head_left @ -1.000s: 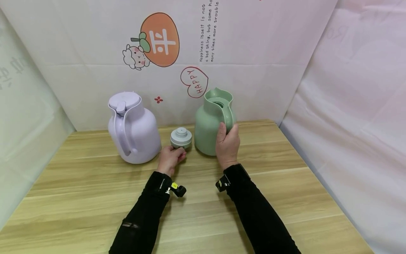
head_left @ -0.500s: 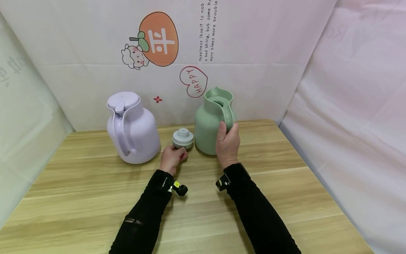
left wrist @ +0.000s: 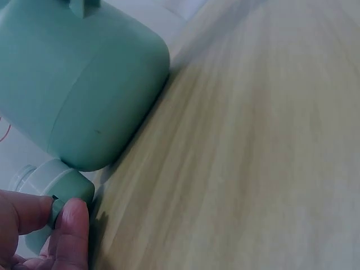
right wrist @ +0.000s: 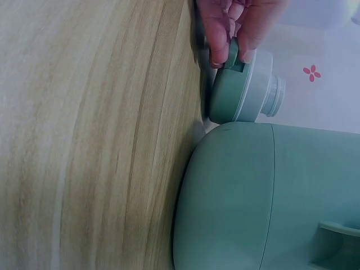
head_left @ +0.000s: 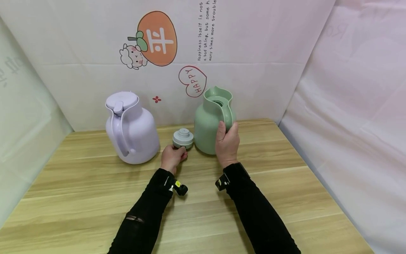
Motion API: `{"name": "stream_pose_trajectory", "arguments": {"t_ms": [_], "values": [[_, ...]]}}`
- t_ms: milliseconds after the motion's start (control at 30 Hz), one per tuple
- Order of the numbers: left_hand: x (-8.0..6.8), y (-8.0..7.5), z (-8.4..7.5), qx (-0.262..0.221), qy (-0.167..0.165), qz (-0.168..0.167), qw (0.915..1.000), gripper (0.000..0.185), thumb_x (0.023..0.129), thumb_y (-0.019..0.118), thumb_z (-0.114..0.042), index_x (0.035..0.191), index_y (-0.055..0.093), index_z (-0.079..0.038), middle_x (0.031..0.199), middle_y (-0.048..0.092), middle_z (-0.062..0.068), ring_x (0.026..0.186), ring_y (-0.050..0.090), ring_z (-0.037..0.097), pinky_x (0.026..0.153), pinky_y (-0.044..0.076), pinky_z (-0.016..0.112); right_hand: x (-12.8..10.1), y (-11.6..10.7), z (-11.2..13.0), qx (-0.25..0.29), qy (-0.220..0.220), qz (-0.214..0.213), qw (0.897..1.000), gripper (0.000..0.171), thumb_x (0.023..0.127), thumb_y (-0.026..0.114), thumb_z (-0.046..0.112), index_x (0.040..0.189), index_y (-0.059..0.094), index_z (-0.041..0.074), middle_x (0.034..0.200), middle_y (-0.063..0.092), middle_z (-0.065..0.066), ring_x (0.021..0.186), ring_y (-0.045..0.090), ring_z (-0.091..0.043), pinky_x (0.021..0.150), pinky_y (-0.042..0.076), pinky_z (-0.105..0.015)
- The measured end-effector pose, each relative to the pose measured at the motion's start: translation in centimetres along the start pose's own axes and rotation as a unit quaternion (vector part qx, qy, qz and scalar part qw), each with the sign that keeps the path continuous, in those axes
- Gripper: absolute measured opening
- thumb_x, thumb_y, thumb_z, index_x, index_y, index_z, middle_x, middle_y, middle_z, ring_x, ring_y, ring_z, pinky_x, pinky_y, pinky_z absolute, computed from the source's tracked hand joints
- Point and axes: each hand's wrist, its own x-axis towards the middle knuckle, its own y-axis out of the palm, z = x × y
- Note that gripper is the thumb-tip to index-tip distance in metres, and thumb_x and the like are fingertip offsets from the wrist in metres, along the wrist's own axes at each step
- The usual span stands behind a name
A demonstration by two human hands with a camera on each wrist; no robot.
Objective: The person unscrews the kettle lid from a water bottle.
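A green vacuum jug [head_left: 205,128] stands upright at the back of the table, its mouth uncovered. My right hand [head_left: 227,146] grips the handle side of this jug, thumb to the left of the handle and fingers to its right. Just left of the jug, its lid [head_left: 183,138] lies upside down, grey stopper part facing up and green top underneath. My left hand [head_left: 172,157] pinches the small green tab [right wrist: 233,52] on the lid's side between thumb and finger. In the left wrist view the lid [left wrist: 76,184] sits right by the foot of the jug [left wrist: 107,84].
A lilac vacuum jug [head_left: 142,132] with its lid on stands to the left of my left hand. Behind the wooden table [head_left: 196,208] hangs a white printed cloth [head_left: 253,53], and more cloth encloses both sides.
My left hand has shifted the lid slightly to the right, closer to the green jug. The right hand keeps its hold and the jug stays put; the head view has turned slightly.
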Motion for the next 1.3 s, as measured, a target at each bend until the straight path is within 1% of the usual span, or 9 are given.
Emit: {"name": "stream_pose_trajectory", "arguments": {"t_ms": [100, 233, 400, 500, 567, 700, 967, 1200, 1300], "values": [[0.0, -0.1, 0.1, 0.028, 0.009, -0.001, 0.9996, 0.025, 0.099, 0.066, -0.009, 0.120, 0.062, 0.004, 0.090, 0.070, 0.010, 0.075, 0.070, 0.013, 0.070, 0.060, 0.025, 0.0, 0.0, 0.1, 0.001, 0.000, 0.000, 1.000, 0.073, 0.107, 0.033, 0.065, 0.115, 0.050, -0.005, 0.093, 0.063, -0.023, 0.086, 0.067, -0.039, 0.075, 0.055, -0.056], [0.3, -0.2, 0.2, 0.072, 0.020, 0.002, 0.9972, 0.019, 0.099, 0.065, -0.012, 0.114, 0.063, 0.001, 0.079, 0.070, 0.006, 0.065, 0.069, 0.010, 0.063, 0.058, 0.024, 0.0, 0.0, 0.1, 0.003, 0.000, 0.000, 1.000, 0.073, 0.107, 0.034, 0.065, 0.116, 0.050, -0.005, 0.095, 0.064, -0.023, 0.088, 0.067, -0.040, 0.076, 0.055, -0.056], [0.8, -0.3, 0.4, 0.143, 0.040, 0.011, 0.9888, 0.015, 0.100, 0.065, -0.015, 0.100, 0.067, 0.000, 0.067, 0.069, 0.004, 0.054, 0.066, 0.010, 0.056, 0.054, 0.024, 0.0, 0.0, 0.1, 0.001, -0.003, 0.000, 1.000, 0.071, 0.107, 0.034, 0.064, 0.117, 0.050, -0.005, 0.097, 0.064, -0.023, 0.090, 0.068, -0.039, 0.078, 0.055, -0.055], [1.0, -0.4, 0.5, 0.175, 0.043, 0.010, 0.9835, 0.016, 0.102, 0.065, -0.018, 0.101, 0.065, -0.002, 0.066, 0.070, 0.004, 0.053, 0.066, 0.011, 0.055, 0.053, 0.024, 0.0, 0.0, 0.1, -0.001, -0.005, 0.001, 1.000, 0.070, 0.108, 0.034, 0.063, 0.118, 0.050, -0.005, 0.098, 0.064, -0.023, 0.091, 0.068, -0.039, 0.078, 0.055, -0.055], [1.0, -0.4, 0.4, 0.184, 0.041, 0.009, 0.9821, 0.016, 0.102, 0.065, -0.019, 0.106, 0.062, -0.003, 0.068, 0.071, 0.004, 0.053, 0.067, 0.011, 0.055, 0.053, 0.025, -0.1, 0.1, 0.0, -0.001, -0.006, 0.002, 1.000, 0.070, 0.108, 0.034, 0.062, 0.118, 0.050, -0.005, 0.097, 0.064, -0.023, 0.090, 0.068, -0.039, 0.077, 0.055, -0.055], [1.0, -0.3, 0.3, 0.184, 0.037, 0.009, 0.9822, 0.020, 0.102, 0.064, -0.017, 0.114, 0.057, -0.003, 0.070, 0.071, 0.005, 0.053, 0.067, 0.011, 0.055, 0.055, 0.025, 0.0, 0.1, 0.0, -0.002, -0.008, 0.001, 1.000, 0.072, 0.108, 0.033, 0.064, 0.119, 0.050, -0.005, 0.097, 0.064, -0.023, 0.090, 0.068, -0.039, 0.077, 0.056, -0.055], [1.0, -0.1, 0.1, 0.221, 0.045, 0.000, 0.9743, 0.018, 0.102, 0.065, -0.020, 0.108, 0.059, -0.005, 0.065, 0.070, 0.003, 0.051, 0.066, 0.011, 0.058, 0.053, 0.024, 0.0, 0.2, 0.0, -0.006, -0.009, -0.002, 1.000, 0.076, 0.106, 0.031, 0.067, 0.120, 0.050, -0.005, 0.098, 0.064, -0.023, 0.091, 0.068, -0.039, 0.078, 0.056, -0.055], [1.2, -0.1, 0.3, 0.230, 0.046, -0.002, 0.9721, 0.022, 0.102, 0.066, -0.022, 0.112, 0.056, -0.006, 0.065, 0.071, 0.002, 0.050, 0.067, 0.010, 0.059, 0.054, 0.024, 0.0, 0.1, -0.1, -0.008, -0.004, -0.001, 1.000, 0.073, 0.107, 0.032, 0.065, 0.118, 0.050, -0.005, 0.097, 0.064, -0.023, 0.090, 0.068, -0.039, 0.078, 0.056, -0.056], [1.1, -0.1, 0.3, 0.234, 0.049, -0.002, 0.9710, 0.020, 0.102, 0.065, -0.023, 0.110, 0.058, -0.006, 0.065, 0.071, 0.002, 0.050, 0.067, 0.010, 0.062, 0.054, 0.024, -0.1, 0.1, 0.0, -0.008, -0.002, -0.003, 1.000, 0.072, 0.107, 0.033, 0.064, 0.117, 0.050, -0.005, 0.096, 0.064, -0.023, 0.090, 0.068, -0.040, 0.077, 0.056, -0.056]]}}
